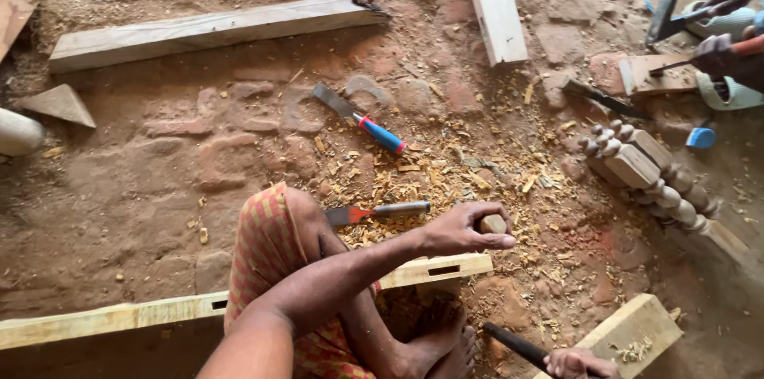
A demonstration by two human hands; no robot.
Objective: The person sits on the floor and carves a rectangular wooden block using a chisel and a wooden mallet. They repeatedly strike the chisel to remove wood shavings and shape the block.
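Work in hand, by my judgement, is cutting a slot in the long pale plank (pixel 414 272) that lies across the person's lap and bare feet. The left hand (pixel 461 229) hovers just above the plank's far end, fingers closed round a stubby wooden handle (pixel 493 224). Its blade is hidden under the hand, so the tool's kind cannot be confirmed. The right hand (pixel 577 363), just beyond the plank's end and nearer the camera, is wrapped round a dark handle (pixel 516 343) whose head is out of view.

The plank looks freshly planed and yellowish. One rectangular slot (pixel 444 270) sits close under the left hand and a second (pixel 219 304) lies further back along it.

The next move would call for seating the edge squarely in the slot, held upright, before any blow.

Two loose chisels lie beyond the plank: one grey-handled (pixel 378 210) just past it, one with a blue and red handle (pixel 370 126) further out, among wood chips (pixel 461 172). Well beyond the plank's end, another person's hands (pixel 716 49) work separately.
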